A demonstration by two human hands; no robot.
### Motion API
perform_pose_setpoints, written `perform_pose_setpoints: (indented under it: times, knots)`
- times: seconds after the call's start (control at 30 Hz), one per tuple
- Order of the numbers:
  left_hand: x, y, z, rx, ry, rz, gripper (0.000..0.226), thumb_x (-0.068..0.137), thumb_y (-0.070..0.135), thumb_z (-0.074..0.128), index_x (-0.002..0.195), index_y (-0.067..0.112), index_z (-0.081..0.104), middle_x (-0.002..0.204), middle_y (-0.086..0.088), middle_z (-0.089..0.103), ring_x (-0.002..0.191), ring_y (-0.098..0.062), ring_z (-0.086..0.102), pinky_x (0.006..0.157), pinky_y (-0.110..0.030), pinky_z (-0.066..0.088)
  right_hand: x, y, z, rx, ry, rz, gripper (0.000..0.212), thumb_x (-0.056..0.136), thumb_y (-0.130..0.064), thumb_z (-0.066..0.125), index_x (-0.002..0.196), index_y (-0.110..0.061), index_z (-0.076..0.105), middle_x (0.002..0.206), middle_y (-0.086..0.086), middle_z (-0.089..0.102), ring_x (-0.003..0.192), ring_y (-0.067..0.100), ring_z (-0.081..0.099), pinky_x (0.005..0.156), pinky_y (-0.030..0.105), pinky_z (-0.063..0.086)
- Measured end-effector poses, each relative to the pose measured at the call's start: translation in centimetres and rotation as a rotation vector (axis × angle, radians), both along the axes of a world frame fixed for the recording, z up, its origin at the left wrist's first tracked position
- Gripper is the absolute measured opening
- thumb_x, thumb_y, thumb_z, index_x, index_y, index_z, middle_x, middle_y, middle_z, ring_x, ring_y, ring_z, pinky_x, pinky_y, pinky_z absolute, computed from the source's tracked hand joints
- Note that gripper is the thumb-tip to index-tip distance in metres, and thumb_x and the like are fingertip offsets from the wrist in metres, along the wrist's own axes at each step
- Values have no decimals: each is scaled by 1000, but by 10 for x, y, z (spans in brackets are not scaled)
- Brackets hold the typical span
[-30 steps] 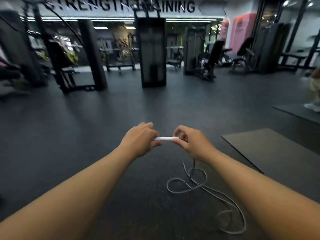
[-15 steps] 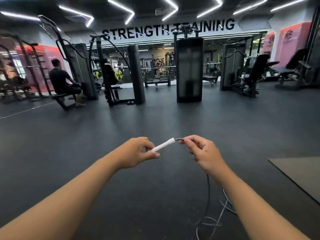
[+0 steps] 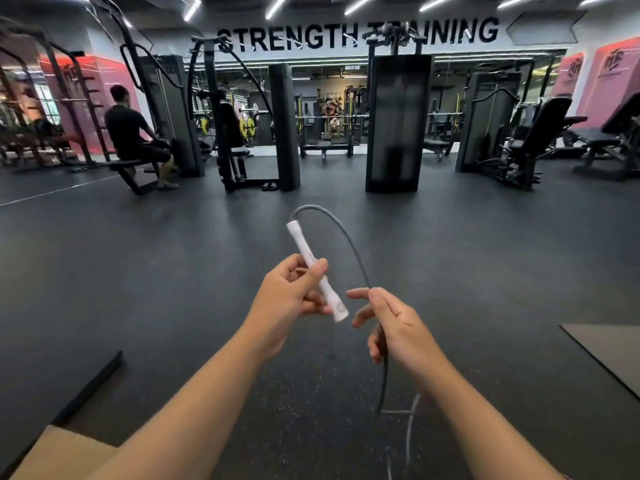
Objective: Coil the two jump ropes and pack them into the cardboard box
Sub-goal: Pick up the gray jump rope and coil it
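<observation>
- The left hand (image 3: 289,294) holds the white handle (image 3: 317,270) of a jump rope. Its thumb and fingers are curled round the middle of the handle.
- The handle is tilted. Its top end leans up and to the left, and its bottom end sticks out below the hand, near the right hand (image 3: 391,323).
- The grey rope (image 3: 341,230) comes out of the top of the handle, bends over in an arch, and comes down to the right hand.
- The right hand pinches the rope between thumb and first finger. The other fingers are loosely curled round it.
- Below the right hand the rope hangs down to the floor (image 3: 485,254). More rope (image 3: 410,427) lies there, by the right arm.
- A corner of the box (image 3: 59,452) shows at the bottom left edge, partly behind the left arm.
- A dark strip (image 3: 91,386) lies on the floor just past the box.
- A mat (image 3: 609,351) lies at the right edge.
- A wide stretch of floor lies in front of the hands.
- Far back stand gym machines (image 3: 398,123). A person (image 3: 133,136) sits on a bench at the left.
</observation>
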State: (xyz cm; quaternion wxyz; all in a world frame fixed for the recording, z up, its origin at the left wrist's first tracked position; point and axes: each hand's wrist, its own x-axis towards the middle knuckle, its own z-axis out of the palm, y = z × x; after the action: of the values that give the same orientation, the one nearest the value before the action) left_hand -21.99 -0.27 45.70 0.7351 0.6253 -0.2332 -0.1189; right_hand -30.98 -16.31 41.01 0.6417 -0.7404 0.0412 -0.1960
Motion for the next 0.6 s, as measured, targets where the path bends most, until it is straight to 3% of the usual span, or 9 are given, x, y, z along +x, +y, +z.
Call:
perform_pose_setpoints:
  times: [0.1,0.2,0.33,0.4,0.5,0.57,0.6]
  knots:
    - [2,-8,-5,-155,152,-8,22,96,21,68,103,3,59,81,-12,63,58,-18,63,60,-30,61,2,9,-4,-6,-5,38,33,110,-34,38,116,-37,70,96,10,75,43,17,44,44,28,39]
    - [0,-14,-14,-217,214,8,20,94,22,70,99,6,59,79,-11,67,64,-20,66,65,-30,63,5,14,-6,20,-59,15,30,109,-31,41,125,-32,67,94,6,76,42,13,41,43,23,36]
    - [-3,-12,-28,-234,262,7,22,90,21,74,98,7,60,87,-15,71,72,-23,72,72,-33,64,8,17,-11,126,-71,7,27,107,-24,48,124,-26,68,77,0,58,44,9,36,41,18,32]
    - [0,-8,-33,-167,216,66,38,86,20,78,116,6,58,98,-17,70,78,-22,74,73,-36,64,9,13,-13,120,-47,12,26,107,-23,49,119,-25,71,74,-2,49,46,6,34,42,16,30]
    - [16,5,-33,88,-15,294,83,79,24,85,145,23,36,123,-10,60,96,-17,69,80,-37,59,11,0,-13,-40,-11,25,25,107,-26,49,114,-26,72,71,-6,42,47,2,33,46,16,29]
    - [25,20,-28,347,-409,359,91,75,36,89,148,35,34,130,5,51,104,-10,60,86,-32,51,10,-8,-11,-198,20,52,23,106,-29,50,113,-27,72,65,-13,43,48,0,35,51,17,29]
    - [28,26,-26,469,-633,279,82,74,47,86,144,39,43,129,13,52,105,-7,57,88,-31,51,8,-10,-9,-262,41,83,23,106,-28,50,112,-26,72,61,-16,47,49,-1,39,54,15,30]
